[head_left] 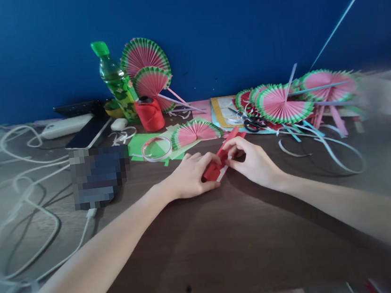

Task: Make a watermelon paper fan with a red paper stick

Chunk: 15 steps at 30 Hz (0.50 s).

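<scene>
Your left hand [194, 175] and right hand [254, 163] both pinch the narrow, folded red paper strip [222, 154] at the dark brown wooden bench's [193, 242] middle. Its long axis slants from near left to far right.

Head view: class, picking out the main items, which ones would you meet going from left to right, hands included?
White box-shaped device → green-capped bottle → red roll → left hand → red folded paper → right hand → rightmost pleated fan.
</scene>
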{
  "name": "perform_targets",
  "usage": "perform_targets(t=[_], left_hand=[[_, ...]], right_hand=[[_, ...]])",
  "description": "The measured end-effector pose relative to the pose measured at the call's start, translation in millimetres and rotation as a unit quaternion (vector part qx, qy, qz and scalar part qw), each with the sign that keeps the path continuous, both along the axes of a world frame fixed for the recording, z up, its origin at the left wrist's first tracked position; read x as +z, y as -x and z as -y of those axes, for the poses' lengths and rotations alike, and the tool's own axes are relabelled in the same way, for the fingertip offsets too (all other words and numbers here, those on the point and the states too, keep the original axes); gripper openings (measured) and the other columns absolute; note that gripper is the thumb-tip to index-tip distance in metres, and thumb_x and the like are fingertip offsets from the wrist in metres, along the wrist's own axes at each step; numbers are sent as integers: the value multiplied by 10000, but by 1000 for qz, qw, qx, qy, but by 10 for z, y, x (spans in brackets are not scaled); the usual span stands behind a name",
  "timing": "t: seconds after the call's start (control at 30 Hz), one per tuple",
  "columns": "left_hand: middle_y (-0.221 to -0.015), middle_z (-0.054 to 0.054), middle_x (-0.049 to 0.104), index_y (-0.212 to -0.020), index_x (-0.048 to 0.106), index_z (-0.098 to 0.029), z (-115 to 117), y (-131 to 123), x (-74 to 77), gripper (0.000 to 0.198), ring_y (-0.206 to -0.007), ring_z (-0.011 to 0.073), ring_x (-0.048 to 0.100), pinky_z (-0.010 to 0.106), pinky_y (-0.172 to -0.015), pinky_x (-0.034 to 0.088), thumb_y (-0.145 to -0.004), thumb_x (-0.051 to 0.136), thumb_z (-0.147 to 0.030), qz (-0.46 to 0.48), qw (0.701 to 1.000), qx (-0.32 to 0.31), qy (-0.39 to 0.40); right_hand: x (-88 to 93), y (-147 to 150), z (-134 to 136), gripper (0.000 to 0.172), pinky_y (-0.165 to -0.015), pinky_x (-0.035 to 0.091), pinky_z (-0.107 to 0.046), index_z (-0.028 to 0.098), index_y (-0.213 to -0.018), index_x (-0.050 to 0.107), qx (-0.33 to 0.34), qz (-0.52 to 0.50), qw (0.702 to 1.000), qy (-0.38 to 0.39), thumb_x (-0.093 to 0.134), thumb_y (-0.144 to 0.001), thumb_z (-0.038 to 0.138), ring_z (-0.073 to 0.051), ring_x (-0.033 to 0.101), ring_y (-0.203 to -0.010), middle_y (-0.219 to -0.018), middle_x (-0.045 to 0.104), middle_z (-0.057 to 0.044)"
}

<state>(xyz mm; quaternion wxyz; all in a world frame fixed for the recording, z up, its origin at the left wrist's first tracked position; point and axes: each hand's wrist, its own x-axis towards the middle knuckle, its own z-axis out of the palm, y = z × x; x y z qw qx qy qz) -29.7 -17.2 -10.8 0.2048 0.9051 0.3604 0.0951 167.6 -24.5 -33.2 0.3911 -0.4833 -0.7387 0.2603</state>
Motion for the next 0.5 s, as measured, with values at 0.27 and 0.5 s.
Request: perform_targets(t=[0.27, 0.5], left_hand=[[-959, 34, 574, -1068, 511, -237, -5, -4, -7, 332, -928, 221, 476, 358, -824, 301, -783, 540, -406, -14, 999, -29, -28], [-848, 20, 546, -1076, 584, -266, -25, 22, -35, 312, -867, 190, 471, 331, -803, 306, -810, 513, -413, -26, 996, -50, -62]], right_hand=[[-8, 1, -17, 226, -724, 462, -315, 214, -908, 511, 2, 23, 1000, -4, 585, -703, 154, -141, 585, -686, -704, 584, 26], [29, -22, -31, 215, -687, 438, -320, 216, -830, 488, -20, 80, 996, -19, 624, -674, 160, -160, 562, -696, -692, 562, 20]])
